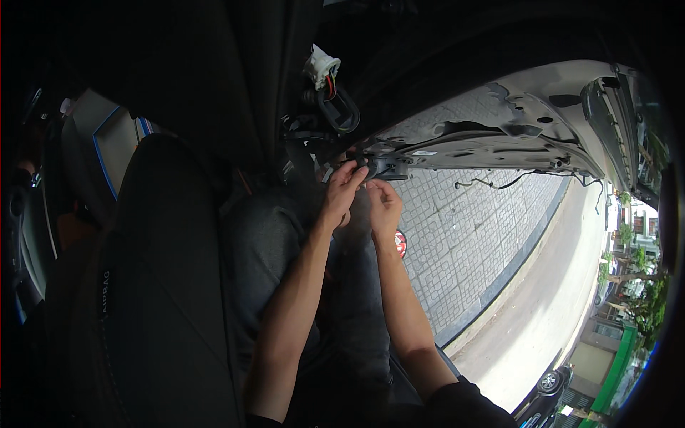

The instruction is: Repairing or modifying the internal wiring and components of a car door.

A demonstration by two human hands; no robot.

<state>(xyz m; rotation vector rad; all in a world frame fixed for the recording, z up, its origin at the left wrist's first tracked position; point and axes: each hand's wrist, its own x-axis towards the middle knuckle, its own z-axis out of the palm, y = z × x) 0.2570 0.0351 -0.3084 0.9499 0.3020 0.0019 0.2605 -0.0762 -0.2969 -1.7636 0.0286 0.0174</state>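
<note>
Grey bare-metal car door [492, 148]: at its left end sits a black, blocky fitting [392, 169]. Left hand [341, 195], fingers bent, lies against it; right hand [384, 205] curls just below; either's grip cannot be told. Above that door end: white plastic connector [319, 63].

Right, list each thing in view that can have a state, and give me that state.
Door: open, bare metal and holes exposed.
Wire: dangling from the door.
White connector: coloured wires showing; whether it's plugged in, unclear.
Left hand: fingers bent, at a dark part; grip unclear.
Right hand: fingers curled beside the left; grip unclear.
</note>
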